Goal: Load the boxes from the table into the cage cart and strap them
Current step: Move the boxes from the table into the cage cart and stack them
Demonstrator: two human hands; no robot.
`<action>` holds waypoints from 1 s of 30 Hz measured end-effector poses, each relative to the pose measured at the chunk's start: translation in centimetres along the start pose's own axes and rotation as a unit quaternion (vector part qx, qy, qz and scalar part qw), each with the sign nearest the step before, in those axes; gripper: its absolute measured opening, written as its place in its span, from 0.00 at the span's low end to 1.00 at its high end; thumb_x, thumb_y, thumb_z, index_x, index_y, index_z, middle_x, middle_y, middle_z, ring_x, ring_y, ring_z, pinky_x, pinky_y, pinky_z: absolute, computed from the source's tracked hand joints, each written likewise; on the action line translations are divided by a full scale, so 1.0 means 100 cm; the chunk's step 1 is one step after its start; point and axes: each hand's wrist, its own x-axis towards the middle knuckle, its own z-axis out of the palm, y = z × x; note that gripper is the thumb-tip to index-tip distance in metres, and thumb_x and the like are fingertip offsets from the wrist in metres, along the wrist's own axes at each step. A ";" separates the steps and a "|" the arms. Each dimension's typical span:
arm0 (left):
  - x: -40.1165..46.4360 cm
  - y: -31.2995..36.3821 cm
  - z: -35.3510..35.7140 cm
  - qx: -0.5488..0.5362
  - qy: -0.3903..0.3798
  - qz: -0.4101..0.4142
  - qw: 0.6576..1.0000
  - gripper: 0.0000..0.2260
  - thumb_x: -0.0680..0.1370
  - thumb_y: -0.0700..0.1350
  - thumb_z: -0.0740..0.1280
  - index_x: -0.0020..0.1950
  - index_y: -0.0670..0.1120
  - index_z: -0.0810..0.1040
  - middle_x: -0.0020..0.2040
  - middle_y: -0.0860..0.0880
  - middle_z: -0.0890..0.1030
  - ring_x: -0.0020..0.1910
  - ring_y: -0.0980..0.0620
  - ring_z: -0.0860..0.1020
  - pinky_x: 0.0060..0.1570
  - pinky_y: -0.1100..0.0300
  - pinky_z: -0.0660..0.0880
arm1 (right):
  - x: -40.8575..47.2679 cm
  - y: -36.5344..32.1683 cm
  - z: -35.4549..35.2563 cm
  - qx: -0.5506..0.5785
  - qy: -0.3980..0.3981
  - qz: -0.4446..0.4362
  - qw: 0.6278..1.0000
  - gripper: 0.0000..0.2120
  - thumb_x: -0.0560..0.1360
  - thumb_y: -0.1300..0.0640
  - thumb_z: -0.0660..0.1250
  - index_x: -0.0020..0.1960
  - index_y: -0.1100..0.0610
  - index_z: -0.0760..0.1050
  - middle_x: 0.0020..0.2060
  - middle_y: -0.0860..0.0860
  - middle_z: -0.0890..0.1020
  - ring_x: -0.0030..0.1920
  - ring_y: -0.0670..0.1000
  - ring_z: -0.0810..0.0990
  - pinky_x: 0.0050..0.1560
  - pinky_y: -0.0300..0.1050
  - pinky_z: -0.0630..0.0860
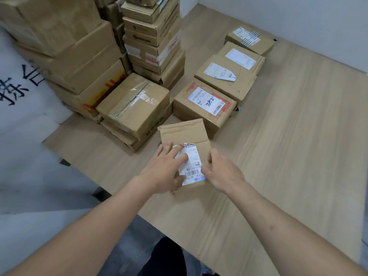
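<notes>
Holding a small flat cardboard box point(186, 148) from both sides, near edge of the surface point(298, 146); L hand point(166, 172) lies on the box's left part w/ fingers spread and fairly straight, fingertips over the white shipping label point(191, 166), thumb at the box's near edge; R hand point(223, 172) grips the right edge, fingers curled round it, thumb near the label's barcode; box rests on the surface, far flap slightly raised. Just beyond it, touching or nearly so, sits a box w/ red-framed label point(205, 108); behind that a row of three more labelled boxes point(231, 74) runs toward the white wall point(298, 16), the last w/ striped tape. To the left, a taped box point(133, 104) sits atop flatter ones; further back a tall stack of small boxes point(153, 38) and large cartons point(65, 46) piled high. White sheet w/ dark characters point(22, 82) at far left; grey floor point(39, 196) below the surface edge. Cage cart not in view.
</notes>
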 end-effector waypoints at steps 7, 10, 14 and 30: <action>-0.025 0.001 0.010 -0.188 -0.010 -0.154 0.970 0.45 0.79 0.60 0.71 0.85 0.56 0.43 0.83 0.44 0.37 0.82 0.39 0.52 0.78 0.48 0.61 | -0.012 0.004 0.015 0.094 -0.012 -0.086 0.992 0.33 0.81 0.44 0.64 0.80 0.37 0.52 0.66 0.52 0.69 0.61 0.57 0.76 0.60 0.54 0.76; -0.023 -0.008 0.018 -0.241 -0.030 -0.144 0.959 0.48 0.79 0.60 0.71 0.84 0.57 0.37 0.81 0.48 0.53 0.73 0.44 0.67 0.68 0.54 0.69 | -0.014 0.000 0.025 0.133 -0.002 -0.091 0.987 0.35 0.81 0.44 0.65 0.82 0.38 0.51 0.68 0.52 0.68 0.62 0.55 0.76 0.64 0.54 0.74; -0.021 -0.019 0.018 -0.246 -0.034 -0.123 0.961 0.51 0.77 0.61 0.72 0.84 0.56 0.36 0.79 0.47 0.57 0.69 0.46 0.70 0.66 0.54 0.71 | -0.015 -0.008 0.030 0.135 0.020 -0.084 0.987 0.36 0.80 0.43 0.66 0.82 0.41 0.51 0.66 0.52 0.68 0.61 0.55 0.76 0.62 0.52 0.74; -0.081 0.021 0.007 -0.253 0.036 -0.123 0.959 0.54 0.73 0.65 0.75 0.84 0.56 0.38 0.79 0.49 0.56 0.75 0.50 0.64 0.65 0.61 0.66 | -0.071 0.001 0.007 0.115 0.032 -0.156 0.981 0.38 0.79 0.41 0.67 0.82 0.42 0.50 0.69 0.52 0.67 0.64 0.53 0.74 0.59 0.47 0.72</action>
